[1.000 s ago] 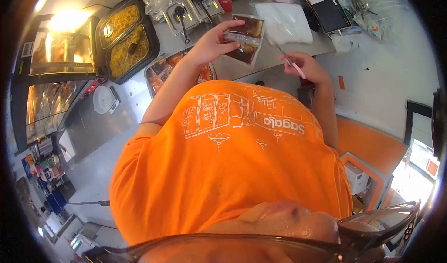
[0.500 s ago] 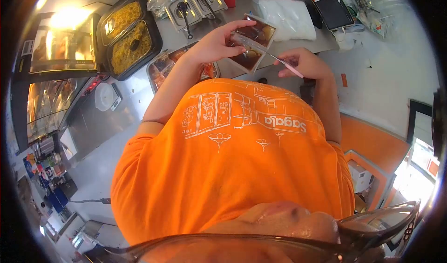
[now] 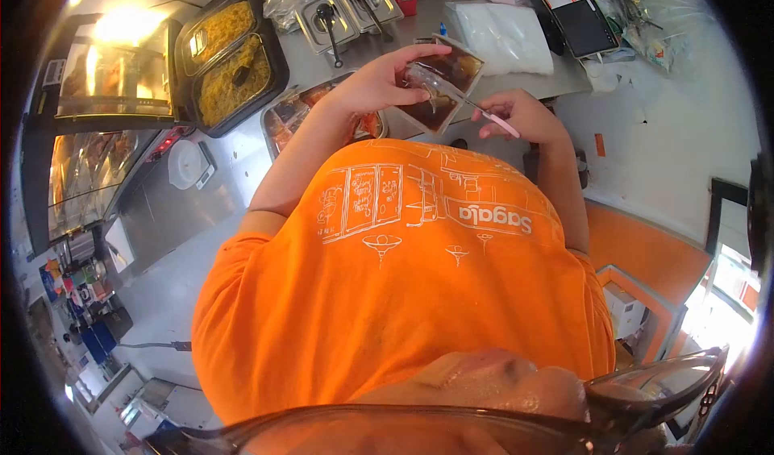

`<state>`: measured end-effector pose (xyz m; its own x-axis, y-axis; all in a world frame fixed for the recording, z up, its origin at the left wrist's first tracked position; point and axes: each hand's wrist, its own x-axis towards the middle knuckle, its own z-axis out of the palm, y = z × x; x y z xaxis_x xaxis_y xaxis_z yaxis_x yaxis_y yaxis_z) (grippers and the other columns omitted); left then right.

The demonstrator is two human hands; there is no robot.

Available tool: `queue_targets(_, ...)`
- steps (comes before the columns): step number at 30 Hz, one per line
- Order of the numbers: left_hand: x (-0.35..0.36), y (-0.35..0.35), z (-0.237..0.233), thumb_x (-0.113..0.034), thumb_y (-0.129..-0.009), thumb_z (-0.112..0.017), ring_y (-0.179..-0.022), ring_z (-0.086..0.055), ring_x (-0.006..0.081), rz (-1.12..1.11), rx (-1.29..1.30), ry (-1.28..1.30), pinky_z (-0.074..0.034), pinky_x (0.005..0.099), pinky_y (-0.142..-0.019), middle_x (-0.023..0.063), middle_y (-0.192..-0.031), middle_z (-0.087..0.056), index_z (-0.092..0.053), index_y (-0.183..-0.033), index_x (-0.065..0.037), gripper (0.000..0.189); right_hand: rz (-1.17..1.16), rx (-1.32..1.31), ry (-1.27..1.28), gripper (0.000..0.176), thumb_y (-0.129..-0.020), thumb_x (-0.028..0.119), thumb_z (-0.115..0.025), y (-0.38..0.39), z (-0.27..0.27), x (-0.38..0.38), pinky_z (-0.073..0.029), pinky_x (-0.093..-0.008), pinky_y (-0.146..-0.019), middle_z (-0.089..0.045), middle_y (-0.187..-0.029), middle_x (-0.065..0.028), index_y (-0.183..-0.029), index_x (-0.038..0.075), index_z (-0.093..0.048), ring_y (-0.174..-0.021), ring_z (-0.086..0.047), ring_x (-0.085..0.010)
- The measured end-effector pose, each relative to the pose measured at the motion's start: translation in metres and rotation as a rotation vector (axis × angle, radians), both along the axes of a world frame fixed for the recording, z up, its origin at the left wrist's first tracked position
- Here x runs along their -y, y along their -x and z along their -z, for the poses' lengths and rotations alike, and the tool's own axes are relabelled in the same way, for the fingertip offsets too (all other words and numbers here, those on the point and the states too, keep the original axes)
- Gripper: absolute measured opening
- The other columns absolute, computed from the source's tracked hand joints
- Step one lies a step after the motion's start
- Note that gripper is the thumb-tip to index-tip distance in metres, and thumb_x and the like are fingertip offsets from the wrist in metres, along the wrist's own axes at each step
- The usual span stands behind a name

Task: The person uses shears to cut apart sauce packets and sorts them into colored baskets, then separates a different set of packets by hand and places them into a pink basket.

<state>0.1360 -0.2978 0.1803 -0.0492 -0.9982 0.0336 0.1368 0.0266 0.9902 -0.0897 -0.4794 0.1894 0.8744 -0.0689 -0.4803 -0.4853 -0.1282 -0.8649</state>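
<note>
Over the counter [image 3: 421,29], your left hand [image 3: 377,84] holds the packet [image 3: 461,66] between thumb and fingers, its long axis running upper right to lower left, its left part hidden by that hand. Rightward, the pink tool [image 3: 504,124], gripped in your right hand [image 3: 530,116], points up-left at the packet, tip hard to make out.
</note>
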Motion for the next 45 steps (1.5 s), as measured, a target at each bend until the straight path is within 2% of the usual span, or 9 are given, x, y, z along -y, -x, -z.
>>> queue_targets(17, -0.014, -0.001, 0.006, 0.007, -0.083, -0.062, -0.112, -0.057, 0.0126, 0.088, -0.065, -0.166, -0.046, 0.0288, -0.098, 0.0068, -0.135, -0.053, -0.037, -0.146, -0.008, 0.069, 0.005, 0.229, -0.055, 0.037, -0.071, 0.017, -0.086, -0.022, 0.031, -0.026, -0.039, -0.0193, -0.050, -0.066, -0.080, 0.0028, -0.102, 0.005, -0.069, -0.062, -0.051, -0.0027)
queue_targets(20, -0.011, -0.002, 0.024, 0.005, -0.083, -0.064, -0.109, -0.059, 0.0136, 0.115, -0.305, -0.122, -0.047, 0.0296, -0.097, 0.0079, -0.129, -0.058, -0.036, -0.146, -0.009, 0.070, 0.146, 0.413, -0.142, 0.046, -0.070, 0.017, -0.086, -0.032, 0.037, -0.040, -0.042, -0.0208, -0.053, -0.067, -0.086, 0.0027, -0.110, 0.006, -0.066, -0.067, -0.055, -0.0044)
queue_targets(23, -0.012, -0.004, 0.028, 0.003, -0.083, -0.065, -0.110, -0.059, 0.0139, 0.106, -0.468, -0.180, -0.047, 0.0298, -0.097, 0.0084, -0.125, -0.060, -0.036, -0.146, -0.009, 0.071, 0.056, 0.105, -0.086, 0.059, -0.070, 0.016, -0.086, -0.040, 0.049, -0.031, -0.044, -0.0222, -0.054, -0.067, -0.095, 0.0016, -0.121, 0.007, -0.059, -0.073, -0.058, -0.0063)
queue_targets(28, -0.003, 0.002, 0.037, 0.005, -0.085, -0.061, -0.107, -0.062, 0.0157, 0.185, -0.402, -0.187, -0.047, 0.0280, -0.094, 0.0107, -0.118, -0.064, -0.038, -0.144, -0.007, 0.065, 0.253, 0.396, -0.176, 0.068, -0.068, 0.016, -0.087, -0.049, 0.059, -0.050, -0.044, -0.0223, -0.050, -0.066, -0.100, -0.0017, -0.127, 0.007, -0.054, -0.072, -0.058, -0.0077)
queue_targets(30, 0.002, 0.006, 0.040, 0.004, -0.086, -0.062, -0.106, -0.061, 0.0149, 0.163, -0.326, -0.161, -0.046, 0.0282, -0.096, 0.0095, -0.118, -0.064, -0.039, -0.144, -0.006, 0.063, 0.258, 0.242, -0.255, 0.063, -0.071, 0.017, -0.085, -0.046, 0.067, -0.042, -0.045, -0.0231, -0.051, -0.066, -0.102, -0.0038, -0.125, 0.005, -0.054, -0.071, -0.060, -0.0083)
queue_targets(33, 0.011, -0.001, 0.072, 0.002, -0.086, -0.062, -0.103, -0.060, 0.0148, -0.002, -0.241, -0.228, -0.047, 0.0290, -0.093, 0.0076, -0.123, -0.061, -0.041, -0.143, -0.008, 0.062, 0.049, 0.023, -0.003, 0.055, -0.077, 0.017, -0.080, -0.034, 0.092, -0.012, -0.046, -0.0234, -0.053, -0.068, -0.094, -0.0047, -0.123, 0.001, -0.054, -0.069, -0.060, -0.0078)
queue_targets(36, 0.020, -0.021, 0.115, -0.001, -0.085, -0.065, -0.103, -0.059, 0.0142, -0.161, 0.027, -0.279, -0.047, 0.0270, -0.091, 0.0073, -0.122, -0.060, -0.046, -0.138, -0.004, 0.056, 0.301, -0.023, -0.130, 0.037, -0.085, 0.012, -0.070, -0.008, 0.110, 0.014, -0.044, -0.0224, -0.054, -0.071, -0.088, -0.0069, -0.116, -0.003, -0.056, -0.064, -0.059, -0.0068)
queue_targets(40, 0.035, -0.031, 0.130, -0.002, -0.085, -0.065, -0.105, -0.058, 0.0139, -0.292, -0.002, -0.383, -0.047, 0.0268, -0.091, 0.0069, -0.121, -0.060, -0.048, -0.136, -0.002, 0.053, 0.355, -0.109, 0.264, 0.025, -0.091, 0.009, -0.056, 0.008, 0.131, 0.076, -0.045, -0.0245, -0.051, -0.073, -0.091, -0.0130, -0.111, -0.004, -0.053, -0.062, -0.063, -0.0095)
queue_targets(45, 0.068, -0.027, 0.144, -0.007, -0.087, -0.067, -0.111, -0.055, 0.0168, -0.392, -0.045, -0.328, -0.046, 0.0302, -0.094, 0.0077, -0.127, -0.055, -0.049, -0.133, -0.005, 0.050, 0.485, -0.180, 0.471, 0.025, -0.091, 0.015, -0.059, -0.031, 0.095, 0.136, -0.045, -0.0269, -0.047, -0.073, -0.089, -0.0104, -0.108, -0.002, -0.053, -0.059, -0.065, -0.0120)
